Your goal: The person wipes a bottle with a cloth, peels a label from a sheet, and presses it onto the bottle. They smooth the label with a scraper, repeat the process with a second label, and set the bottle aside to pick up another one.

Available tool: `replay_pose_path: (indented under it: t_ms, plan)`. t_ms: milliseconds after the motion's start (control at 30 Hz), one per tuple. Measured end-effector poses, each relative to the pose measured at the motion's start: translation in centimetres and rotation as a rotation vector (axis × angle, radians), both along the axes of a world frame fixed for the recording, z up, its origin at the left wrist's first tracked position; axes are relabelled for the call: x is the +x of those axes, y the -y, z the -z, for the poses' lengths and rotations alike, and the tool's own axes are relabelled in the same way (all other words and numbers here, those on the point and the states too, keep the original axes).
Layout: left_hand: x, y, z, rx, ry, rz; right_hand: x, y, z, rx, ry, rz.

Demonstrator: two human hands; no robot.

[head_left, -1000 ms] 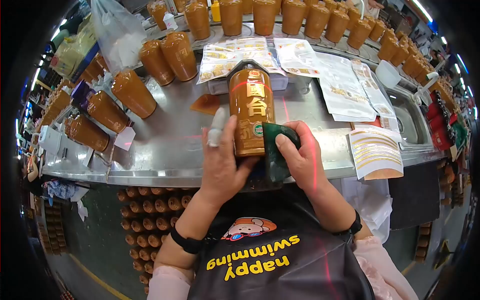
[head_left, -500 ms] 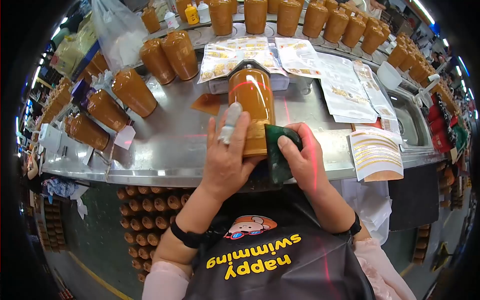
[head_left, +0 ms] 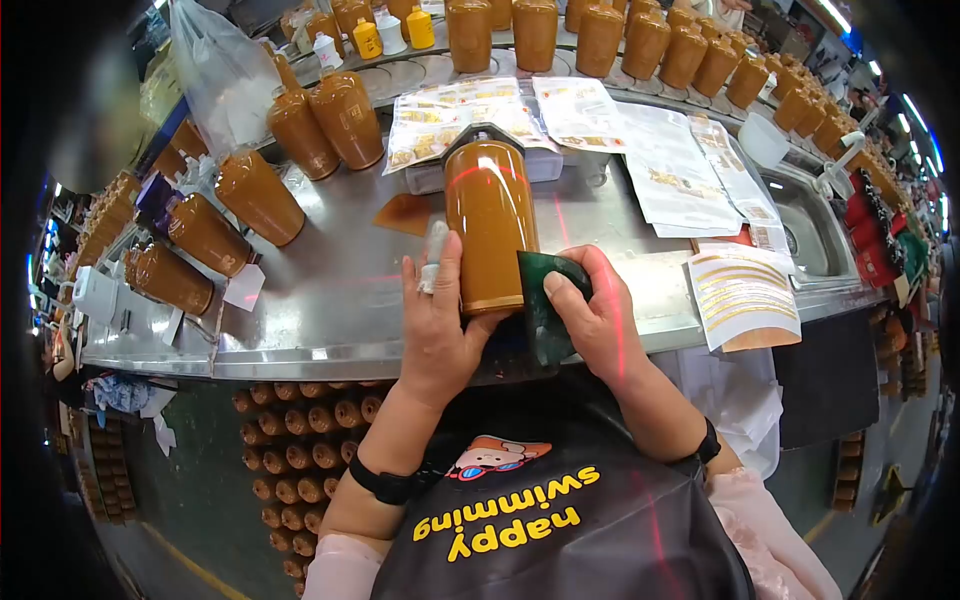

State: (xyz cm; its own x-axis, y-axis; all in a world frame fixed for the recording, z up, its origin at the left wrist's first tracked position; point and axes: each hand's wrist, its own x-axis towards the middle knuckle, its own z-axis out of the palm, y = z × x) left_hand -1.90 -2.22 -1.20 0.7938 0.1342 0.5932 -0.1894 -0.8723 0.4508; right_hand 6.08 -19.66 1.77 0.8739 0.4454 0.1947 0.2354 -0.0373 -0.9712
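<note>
A glossy brown bottle [head_left: 491, 225] lies on the bench with its base toward me and its neck end in a dark angled rest [head_left: 482, 133]. A red laser line crosses its upper part. My left hand [head_left: 437, 335] cups the base end: fingers reach up along the left side, the thumb passes by the bottom edge. Pale covers wrap one finger of that hand. Between thumb and fingers, my right hand [head_left: 590, 315] grips a flat green scraper [head_left: 545, 318], its edge right at the bottle's lower right side. A narrow gold band rings the base.
Sheets of gold decals [head_left: 455, 115] lie behind the bottle, more paper sheets [head_left: 680, 180] to the right. A curved-strip decal sheet [head_left: 745, 300] sits near the sink [head_left: 800, 225]. Several brown bottles [head_left: 260, 195] stand at left; others line the conveyor [head_left: 535, 35]. A brown scrap [head_left: 404, 213] lies left.
My left fingers have shifted off the bottle's front to its left side. The bottle has turned, so a plain face now shows where a gold pattern was. The scraper stays at its right side.
</note>
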Motion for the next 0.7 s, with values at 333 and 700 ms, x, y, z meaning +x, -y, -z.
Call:
replay_pose_path:
  t_ms: [333,700]
  plan:
    - [0.3,0.1,-1.1,0.084,0.026,0.003,-0.5,0.0,-0.1,0.022,-0.045,0.035]
    - [-2.6,-0.4,0.0,0.169,0.26,0.135,0.2,2.6,1.7,0.055,-0.084,0.095]
